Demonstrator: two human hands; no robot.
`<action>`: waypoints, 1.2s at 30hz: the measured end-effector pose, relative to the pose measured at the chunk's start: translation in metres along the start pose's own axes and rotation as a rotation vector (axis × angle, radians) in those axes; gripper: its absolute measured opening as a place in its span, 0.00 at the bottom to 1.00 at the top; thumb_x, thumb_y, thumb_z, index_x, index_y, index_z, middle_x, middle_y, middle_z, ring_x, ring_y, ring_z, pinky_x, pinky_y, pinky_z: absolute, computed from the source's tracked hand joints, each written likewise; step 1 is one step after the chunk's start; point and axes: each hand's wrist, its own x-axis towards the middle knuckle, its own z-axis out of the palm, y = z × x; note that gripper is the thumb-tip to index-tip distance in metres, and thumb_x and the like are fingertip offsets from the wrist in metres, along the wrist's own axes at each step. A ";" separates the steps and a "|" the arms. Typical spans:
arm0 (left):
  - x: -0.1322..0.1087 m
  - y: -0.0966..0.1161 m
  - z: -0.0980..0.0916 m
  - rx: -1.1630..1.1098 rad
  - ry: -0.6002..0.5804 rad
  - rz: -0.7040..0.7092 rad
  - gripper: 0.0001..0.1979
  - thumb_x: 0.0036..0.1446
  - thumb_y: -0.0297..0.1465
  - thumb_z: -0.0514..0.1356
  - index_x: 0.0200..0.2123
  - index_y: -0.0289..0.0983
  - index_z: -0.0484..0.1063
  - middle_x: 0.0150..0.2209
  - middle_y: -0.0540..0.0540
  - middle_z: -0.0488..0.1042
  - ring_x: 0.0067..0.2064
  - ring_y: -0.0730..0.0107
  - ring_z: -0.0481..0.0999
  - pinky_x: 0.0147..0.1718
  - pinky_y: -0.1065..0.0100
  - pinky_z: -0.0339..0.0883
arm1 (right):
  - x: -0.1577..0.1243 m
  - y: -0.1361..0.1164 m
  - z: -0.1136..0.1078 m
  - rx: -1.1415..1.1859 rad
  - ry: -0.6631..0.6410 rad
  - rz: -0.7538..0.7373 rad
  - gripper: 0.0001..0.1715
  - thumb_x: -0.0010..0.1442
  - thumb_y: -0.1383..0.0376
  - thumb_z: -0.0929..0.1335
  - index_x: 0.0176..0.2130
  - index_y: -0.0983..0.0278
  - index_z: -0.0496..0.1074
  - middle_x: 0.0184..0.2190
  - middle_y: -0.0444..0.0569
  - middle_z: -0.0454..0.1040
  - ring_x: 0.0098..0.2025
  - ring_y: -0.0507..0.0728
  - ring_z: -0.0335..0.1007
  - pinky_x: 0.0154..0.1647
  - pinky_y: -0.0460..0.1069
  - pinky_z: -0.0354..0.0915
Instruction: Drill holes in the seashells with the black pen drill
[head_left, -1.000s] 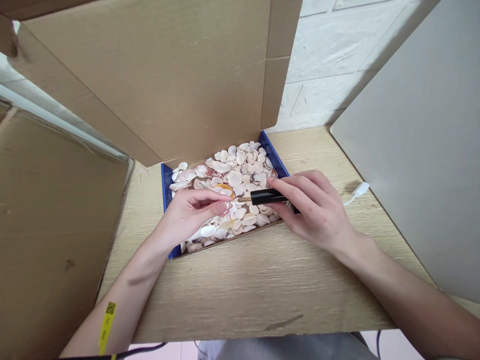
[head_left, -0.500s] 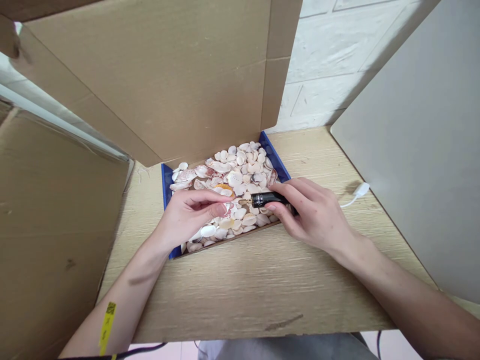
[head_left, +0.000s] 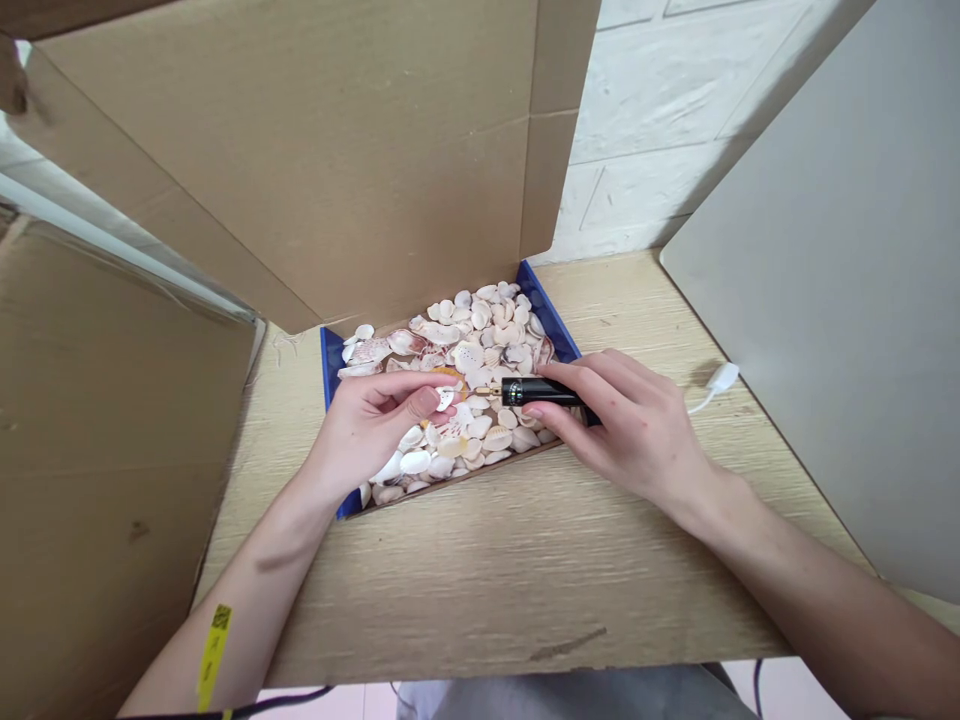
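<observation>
A shallow blue-edged tray (head_left: 328, 368) full of pale seashells (head_left: 480, 345) lies on the wooden table. My left hand (head_left: 375, 425) hovers over the tray's left half, thumb and fingers pinched on one small shell (head_left: 444, 399). My right hand (head_left: 630, 425) comes in from the right and grips a black pen-like tool (head_left: 536, 391) with a thin metal tip. The tip points left at the pinched shell, just short of it.
A big cardboard flap (head_left: 322, 150) stands behind the tray, and another cardboard wall (head_left: 97, 450) closes the left side. A grey panel (head_left: 840, 290) rises on the right. A white cable plug (head_left: 718, 381) lies on the table (head_left: 487, 580) near it.
My left hand has lifted the pinched shell slightly. My right hand turned the black tool and eased it toward the shell.
</observation>
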 end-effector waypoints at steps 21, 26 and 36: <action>0.000 0.001 0.000 -0.038 -0.124 -0.004 0.07 0.48 0.32 0.67 0.33 0.38 0.79 0.34 0.47 0.80 0.32 0.72 0.77 0.32 0.74 0.72 | 0.004 0.001 -0.005 -0.046 0.173 -0.116 0.19 0.54 0.63 0.71 0.46 0.62 0.68 0.37 0.52 0.74 0.36 0.55 0.67 0.37 0.51 0.67; -0.001 0.002 0.001 -0.038 -0.094 0.037 0.06 0.47 0.30 0.67 0.31 0.38 0.78 0.33 0.47 0.80 0.33 0.70 0.77 0.34 0.71 0.72 | 0.001 0.001 -0.002 -0.003 0.067 -0.021 0.16 0.57 0.59 0.69 0.44 0.64 0.69 0.33 0.50 0.74 0.33 0.54 0.68 0.33 0.49 0.66; -0.001 0.000 0.001 0.053 -0.054 0.095 0.06 0.47 0.32 0.66 0.31 0.38 0.79 0.31 0.47 0.80 0.33 0.67 0.77 0.34 0.68 0.72 | -0.001 0.000 0.000 0.027 -0.096 0.029 0.21 0.60 0.50 0.64 0.42 0.65 0.69 0.31 0.48 0.74 0.30 0.53 0.70 0.29 0.47 0.63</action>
